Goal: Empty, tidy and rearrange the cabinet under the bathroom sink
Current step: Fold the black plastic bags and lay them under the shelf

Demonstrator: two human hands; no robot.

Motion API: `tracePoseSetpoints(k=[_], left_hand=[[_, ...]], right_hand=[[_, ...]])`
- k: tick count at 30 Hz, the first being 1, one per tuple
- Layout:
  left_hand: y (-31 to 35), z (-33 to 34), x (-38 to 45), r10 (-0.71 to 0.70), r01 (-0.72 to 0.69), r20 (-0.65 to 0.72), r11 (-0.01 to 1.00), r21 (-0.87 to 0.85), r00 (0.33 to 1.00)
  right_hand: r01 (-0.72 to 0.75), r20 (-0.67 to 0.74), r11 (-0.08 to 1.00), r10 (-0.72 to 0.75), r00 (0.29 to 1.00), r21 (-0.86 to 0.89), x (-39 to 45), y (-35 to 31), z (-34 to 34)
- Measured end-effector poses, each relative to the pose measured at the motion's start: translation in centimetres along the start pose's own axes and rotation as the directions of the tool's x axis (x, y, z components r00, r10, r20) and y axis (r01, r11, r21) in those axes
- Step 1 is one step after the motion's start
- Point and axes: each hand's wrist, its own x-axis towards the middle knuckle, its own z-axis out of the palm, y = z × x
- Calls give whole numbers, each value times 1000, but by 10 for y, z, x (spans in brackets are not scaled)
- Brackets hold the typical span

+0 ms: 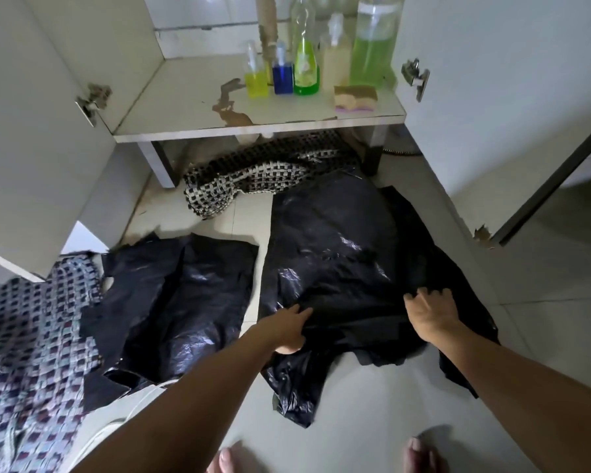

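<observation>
Bag in hand: the large black bin bag (348, 254) lies spread on the floor tiles (543, 319), right of centre, its far end reaching toward the cabinet's foot.
Left hand: my left hand (287, 331) pinches the near-left edge of the bag, thumb under, fingers (302, 312) lying over the film.
Right hand: my right hand (430, 310) presses on the near-right part, fingers curled into the plastic; whether they hold a fold I cannot tell.
Handling: I judge it very light, limp and slick, with no stiffness at all; it will billow, trap air and slide on the tiles, and thin film may tear if tugged on one spot.
Where to hold: best taken at two corners or along one edge, a gathered fold in each hand, and smoothed flat before each fold.
Second bag: a smaller black bag (181, 295) lies flat just left of it, apart by a strip of floor.
Cabinet: the cabinet shelf (191, 97) stands far, doors open, with detergent bottles (306, 63) and a sponge (355, 97) on its right side.
Mats: one woven mat (253, 179) is bunched under the shelf; another woven mat (24, 336) lies near left.
</observation>
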Motion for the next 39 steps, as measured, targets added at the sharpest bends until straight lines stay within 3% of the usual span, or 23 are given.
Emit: tracePoseSetpoints(k=[5,10,13,15,17,20,23,25,29,32,35,39], left_hand=[[-2,1,-2,-2,2,20,1000,-6,1000],[-3,-5,-9,14,-12,86,1000,-18,996],[-6,-25,-19,63,-59,58,995,-76,996],[-14,-53,-24,53,-53,6,997,-55,999],[-31,-91,-35,14,-13,-54,1000,27,998],[-63,-151,-69,-28,54,-194,990,131,981],[-106,-186,-111,-105,153,-315,979,132,943],[-138,-180,-129,-167,206,-315,974,94,934],[-195,-123,-146,-312,318,-126,948,31,942],[-232,-72,-151,-437,443,143,897,-7,888],[-260,-34,-153,-457,469,323,882,46,829],[-273,-15,-151,-465,456,349,883,112,814]], right_hand=[[-75,1,997,75,997,-23,1,19,1],[-37,230,998,49,972,-56,-5,18,0],[10,256,1000,-10,967,1,2,-1,-34],[78,170,991,-96,981,108,5,-23,-75],[196,-41,952,-192,981,236,5,-51,-123],[365,-279,847,-270,921,387,1,-102,-192],[498,-377,755,-353,857,427,-7,-156,-237],[544,-372,713,-407,835,443,-17,-193,-248],[581,-264,691,-519,813,430,-25,-267,-225],[594,-134,658,-610,781,462,-34,-316,-188],[573,-9,635,-666,746,518,-52,-361,-156],[553,-102,664,-590,801,504,-69,-396,-140]])
